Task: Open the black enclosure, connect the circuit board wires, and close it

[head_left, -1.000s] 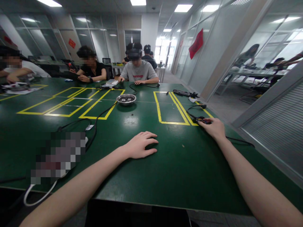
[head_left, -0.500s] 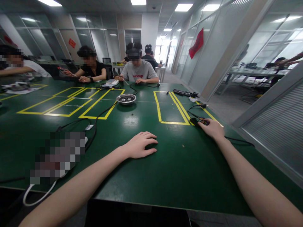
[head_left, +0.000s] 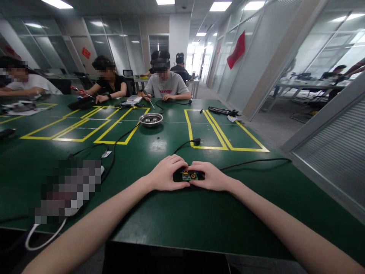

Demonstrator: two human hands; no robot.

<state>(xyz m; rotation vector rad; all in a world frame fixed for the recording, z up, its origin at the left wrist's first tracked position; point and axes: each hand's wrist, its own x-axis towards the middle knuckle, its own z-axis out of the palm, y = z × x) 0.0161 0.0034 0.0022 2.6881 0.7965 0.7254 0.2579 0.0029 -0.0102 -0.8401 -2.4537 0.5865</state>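
Observation:
My left hand [head_left: 167,173] and my right hand [head_left: 211,177] meet at the middle of the green table [head_left: 199,213]. Between them lies a small black device with an exposed green circuit board [head_left: 189,176]. Both hands curl their fingers round its ends. A black cable [head_left: 256,162] runs from the device to the right. Another black lead ends in a plug [head_left: 196,142] just beyond the hands.
A metal bowl [head_left: 151,119] sits further out, among yellow tape rectangles [head_left: 211,131]. A black tool [head_left: 222,111] lies at the far right. Cables [head_left: 114,152] and a blurred-out object [head_left: 68,190] lie at my left. Several people work at the table's far side.
My right hand has pulled the black device with its cable from the yellow tape at the right to the middle. My left hand now grips it too.

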